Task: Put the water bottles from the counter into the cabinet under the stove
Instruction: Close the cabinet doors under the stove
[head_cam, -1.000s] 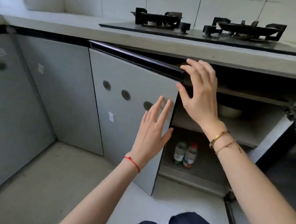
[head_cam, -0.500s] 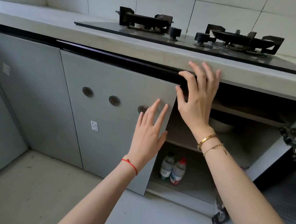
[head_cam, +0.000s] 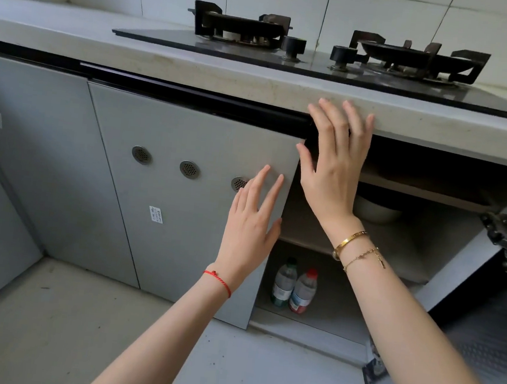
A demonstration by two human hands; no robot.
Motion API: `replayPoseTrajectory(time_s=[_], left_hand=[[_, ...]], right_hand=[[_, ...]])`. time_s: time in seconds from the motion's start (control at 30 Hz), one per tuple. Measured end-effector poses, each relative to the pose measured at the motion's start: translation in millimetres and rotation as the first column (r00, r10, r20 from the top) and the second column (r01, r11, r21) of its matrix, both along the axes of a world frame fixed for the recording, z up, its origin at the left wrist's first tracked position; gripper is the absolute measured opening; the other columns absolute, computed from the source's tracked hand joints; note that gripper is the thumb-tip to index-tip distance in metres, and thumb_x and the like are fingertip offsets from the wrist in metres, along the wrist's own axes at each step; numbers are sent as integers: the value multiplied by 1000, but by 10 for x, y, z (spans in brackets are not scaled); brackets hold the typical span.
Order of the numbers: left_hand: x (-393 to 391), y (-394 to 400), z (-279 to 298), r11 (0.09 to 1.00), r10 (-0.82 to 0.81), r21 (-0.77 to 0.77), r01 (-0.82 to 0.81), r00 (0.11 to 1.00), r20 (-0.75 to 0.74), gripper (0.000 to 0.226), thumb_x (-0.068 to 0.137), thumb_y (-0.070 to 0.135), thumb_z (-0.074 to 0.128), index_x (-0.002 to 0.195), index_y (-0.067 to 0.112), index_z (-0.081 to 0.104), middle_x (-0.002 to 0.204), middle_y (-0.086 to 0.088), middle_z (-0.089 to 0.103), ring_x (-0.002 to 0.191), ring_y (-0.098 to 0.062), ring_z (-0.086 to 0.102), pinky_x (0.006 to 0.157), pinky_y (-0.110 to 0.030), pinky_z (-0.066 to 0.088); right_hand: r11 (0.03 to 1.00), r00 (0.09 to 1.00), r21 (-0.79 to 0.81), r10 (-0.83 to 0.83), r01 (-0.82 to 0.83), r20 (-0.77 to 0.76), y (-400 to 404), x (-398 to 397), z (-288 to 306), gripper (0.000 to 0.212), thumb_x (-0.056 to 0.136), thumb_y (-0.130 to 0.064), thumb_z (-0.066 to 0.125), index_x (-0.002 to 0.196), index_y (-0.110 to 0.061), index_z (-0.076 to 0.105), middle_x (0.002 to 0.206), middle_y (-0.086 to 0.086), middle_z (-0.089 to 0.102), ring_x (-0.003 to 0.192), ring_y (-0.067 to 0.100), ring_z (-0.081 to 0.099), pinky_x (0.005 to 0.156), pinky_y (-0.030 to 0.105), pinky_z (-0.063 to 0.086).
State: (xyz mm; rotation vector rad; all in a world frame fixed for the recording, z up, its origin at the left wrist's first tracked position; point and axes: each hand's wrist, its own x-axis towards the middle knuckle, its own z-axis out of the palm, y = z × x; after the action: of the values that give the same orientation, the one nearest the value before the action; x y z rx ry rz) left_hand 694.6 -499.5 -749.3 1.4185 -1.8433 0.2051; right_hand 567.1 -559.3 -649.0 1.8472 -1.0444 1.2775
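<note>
On the grey door (head_cam: 182, 203), your left hand (head_cam: 250, 222) lies flat, fingers spread, holding nothing. Right hand (head_cam: 333, 162), also empty, is by the door's top corner. Two bottles (head_cam: 294, 285) stand upright low inside the cabinet, below both hands, nearer the left.

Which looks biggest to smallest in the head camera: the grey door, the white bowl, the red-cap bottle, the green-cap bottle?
1. Grey door, by far.
2. White bowl, though partly hidden.
3. Red-cap bottle and green-cap bottle: they look alike, so no ranking.
</note>
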Motion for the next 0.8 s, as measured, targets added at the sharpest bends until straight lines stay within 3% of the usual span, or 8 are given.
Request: replayPoseTrajectory(time_s=[0.1,0.3,0.47,0.8], left_hand=[[25,48,17,997,-72,-28,70,994,-88,59,93,14,53,148,17,34,160,-9,19,148,-26,21,115,-46,31],[-45,277,29,990,-137,9,140,978,-157,53,95,11,50,146,20,36,160,-2,23,149,-18,19,121,-48,21],[-310,584,144,957,-290,-38,288,943,-166,50,96,12,49,145,18,39,154,-1,36,147,-17,26,121,-43,23],[-1125,1085,460,791,-612,-68,608,789,-55,50,97,15,50,145,18,38,152,-1,38,142,-15,33,117,-43,32]], right_hand=[[996,997,53,76,-77,32,144,-65,2,49,95,-21,57,142,-11,44,148,7,44,142,25,31,119,52,18],[993,999,120,2,-8,50,671,-330,-96,50,97,-26,55,143,-11,42,149,5,43,143,23,30,120,50,20],[978,991,191,-107,89,85,1249,-614,-244,50,98,-28,54,144,-12,41,149,4,43,143,22,31,119,49,20],[874,899,281,-431,396,74,2474,-1358,-461,53,97,-31,54,144,-12,39,148,4,43,142,23,32,119,44,22]])
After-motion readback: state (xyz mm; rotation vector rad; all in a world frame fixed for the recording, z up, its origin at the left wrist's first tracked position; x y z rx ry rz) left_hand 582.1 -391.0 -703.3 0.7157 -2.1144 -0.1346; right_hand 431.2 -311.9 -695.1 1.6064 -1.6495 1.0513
